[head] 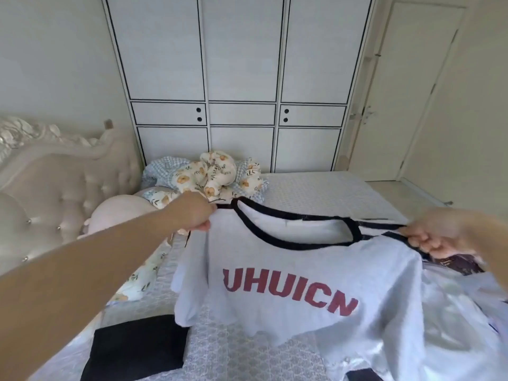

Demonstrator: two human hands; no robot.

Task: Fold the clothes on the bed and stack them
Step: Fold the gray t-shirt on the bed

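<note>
A grey T-shirt [302, 270] with black neck trim and red letters hangs spread above the bed [316, 185]. My left hand [195, 213] pinches its left shoulder. My right hand [437, 235] grips its right shoulder. The shirt's lower hem drapes loosely over the mattress. A folded black garment [134, 350] lies flat on the bed at the lower left. Shiny pale clothes [461, 325] lie in a heap at the right, partly under the shirt.
A floral quilt [217, 174] is bunched at the far side of the bed, beside pink pillows [121, 213] and a tufted headboard [55, 177]. A white wardrobe [242, 78] stands behind the bed. A door [439, 92] is at the right.
</note>
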